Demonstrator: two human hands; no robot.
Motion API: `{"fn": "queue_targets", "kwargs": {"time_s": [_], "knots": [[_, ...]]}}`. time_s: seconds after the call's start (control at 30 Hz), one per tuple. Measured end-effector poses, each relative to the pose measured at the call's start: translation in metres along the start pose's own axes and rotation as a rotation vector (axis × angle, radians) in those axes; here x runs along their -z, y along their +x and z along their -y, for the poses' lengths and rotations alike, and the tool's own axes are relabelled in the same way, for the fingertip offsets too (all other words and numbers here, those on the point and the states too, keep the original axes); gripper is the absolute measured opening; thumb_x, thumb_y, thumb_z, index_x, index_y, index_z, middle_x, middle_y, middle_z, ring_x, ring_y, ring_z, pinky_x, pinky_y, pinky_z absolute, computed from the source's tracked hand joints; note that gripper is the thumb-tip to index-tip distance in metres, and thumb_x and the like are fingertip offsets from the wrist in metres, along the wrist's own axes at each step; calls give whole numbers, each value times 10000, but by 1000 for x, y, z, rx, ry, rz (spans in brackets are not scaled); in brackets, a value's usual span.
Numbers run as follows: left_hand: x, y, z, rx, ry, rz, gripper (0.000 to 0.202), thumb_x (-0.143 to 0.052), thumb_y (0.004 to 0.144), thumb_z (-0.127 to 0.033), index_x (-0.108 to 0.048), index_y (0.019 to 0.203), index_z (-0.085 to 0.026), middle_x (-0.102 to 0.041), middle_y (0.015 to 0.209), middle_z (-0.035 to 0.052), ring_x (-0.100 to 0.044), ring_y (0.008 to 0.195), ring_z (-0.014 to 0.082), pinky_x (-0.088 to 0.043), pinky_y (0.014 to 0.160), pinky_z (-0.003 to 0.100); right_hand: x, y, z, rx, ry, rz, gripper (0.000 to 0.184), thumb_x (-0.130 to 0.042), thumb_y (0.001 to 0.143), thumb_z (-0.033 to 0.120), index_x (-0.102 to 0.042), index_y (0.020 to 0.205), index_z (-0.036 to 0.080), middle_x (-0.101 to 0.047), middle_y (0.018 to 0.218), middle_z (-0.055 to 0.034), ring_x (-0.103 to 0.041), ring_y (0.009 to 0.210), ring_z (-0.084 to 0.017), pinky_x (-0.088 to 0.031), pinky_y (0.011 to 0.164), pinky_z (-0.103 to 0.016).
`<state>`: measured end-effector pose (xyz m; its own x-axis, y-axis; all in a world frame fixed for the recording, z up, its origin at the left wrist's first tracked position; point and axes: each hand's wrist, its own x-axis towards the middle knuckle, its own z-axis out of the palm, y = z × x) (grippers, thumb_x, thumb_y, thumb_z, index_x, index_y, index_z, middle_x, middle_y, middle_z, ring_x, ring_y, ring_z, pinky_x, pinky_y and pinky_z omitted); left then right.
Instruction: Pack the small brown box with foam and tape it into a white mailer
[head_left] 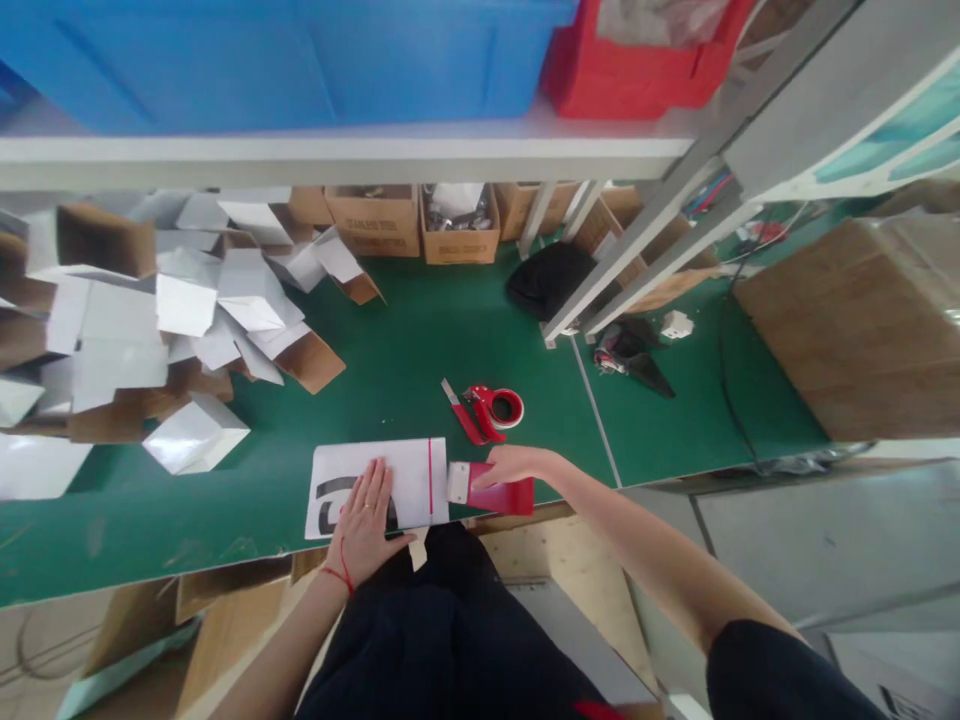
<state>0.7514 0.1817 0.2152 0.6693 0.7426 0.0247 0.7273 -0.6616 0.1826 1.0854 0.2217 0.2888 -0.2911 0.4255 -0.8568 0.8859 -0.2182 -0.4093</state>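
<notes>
A flat white carton with a black print and a thin red line lies at the near edge of the green table. My left hand lies flat on it, fingers spread, a red string round the wrist. My right hand is closed on a red piece with a white end flap, which butts against the carton's right edge. A red tape dispenser rests just beyond that hand.
A heap of folded white and brown cartons fills the left of the table. Brown boxes line the back, with a black bag beside a metal frame. A big cardboard box stands right. Blue and red bins sit overhead.
</notes>
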Motion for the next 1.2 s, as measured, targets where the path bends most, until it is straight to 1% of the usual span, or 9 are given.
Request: {"fn": "queue_targets", "kwargs": {"time_s": [0.23, 0.37, 0.47, 0.57, 0.7, 0.8, 0.93, 1.07, 1.2], "knots": [[15, 24, -11, -54, 60, -1, 1216, -657, 758, -700, -55, 1590, -47, -201, 1619, 297, -171, 1515, 418, -216, 1195, 587, -15, -16, -52, -58, 132, -55, 468, -636, 845, 553, -722, 898, 96, -738, 935, -126, -665, 709, -207, -386, 521, -256], [30, 75, -31, -233, 148, 241, 1291, -798, 576, -672, -240, 1564, -56, -147, 1619, 324, -105, 1505, 490, -84, 1162, 711, -24, -9, -53, -65, 199, -74, 495, -659, 826, 562, -717, 921, 80, -737, 977, -151, -680, 730, -224, -422, 534, -271], [36, 103, -45, -268, 172, 407, 1409, -892, 432, -590, -245, 1572, -73, -127, 1612, 348, -144, 1470, 554, -102, 1115, 760, -30, -7, -54, -73, 250, -76, 511, -673, 811, 564, -717, 934, 69, -736, 964, -156, -681, 704, -220, -451, 545, -279], [36, 108, -56, -293, 187, 447, 1418, -907, 424, -536, -216, 1587, -113, -127, 1610, 354, -186, 1452, 565, -106, 1102, 767, -37, -4, -58, -76, 290, -80, 484, -680, 797, 550, -717, 900, 79, -736, 903, -138, -670, 663, -210, -457, 533, -279], [37, 101, -74, -405, 225, 471, 1278, -866, 515, -601, -307, 1556, -114, -129, 1623, 326, -89, 1484, 537, -66, 1079, 806, -47, 1, -62, -87, 306, -81, 434, -692, 784, 527, -704, 797, 94, -726, 808, -113, -652, 617, -200, -428, 486, -266], [39, 98, -90, -566, 206, 465, 888, -765, 718, -594, -515, 1407, -93, -386, 1534, 284, -227, 1468, 454, -91, 1131, 741, -53, 0, -65, -106, 314, -99, 386, -694, 784, 494, -692, 755, 108, -717, 766, -96, -649, 599, -195, -418, 471, -259], [34, 97, -101, -739, 71, 496, 202, -567, 946, -246, -694, 1065, -144, -687, 1133, 145, -562, 1153, 281, -385, 1003, 474, -59, -8, -65, -129, 334, -133, 395, -701, 776, 509, -684, 741, 116, -711, 762, -93, -653, 596, -199, -425, 471, -267], [12, 95, -106, -807, 31, 617, 219, -565, 876, -42, -713, 754, -147, -717, 839, 111, -619, 911, 240, -422, 747, 355, -62, -17, -58, -154, 358, -155, 408, -696, 793, 513, -698, 769, 105, -723, 786, -108, -669, 625, -212, -437, 485, -271], [-2, 94, -114, -733, 77, 607, 227, -576, 845, 6, -714, 708, -111, -711, 789, 139, -638, 806, 252, -401, 637, 330, -62, -27, -49, -165, 372, -184, 424, -671, 819, 517, -723, 847, 97, -747, 885, -124, -686, 671, -208, -433, 504, -259]]}}
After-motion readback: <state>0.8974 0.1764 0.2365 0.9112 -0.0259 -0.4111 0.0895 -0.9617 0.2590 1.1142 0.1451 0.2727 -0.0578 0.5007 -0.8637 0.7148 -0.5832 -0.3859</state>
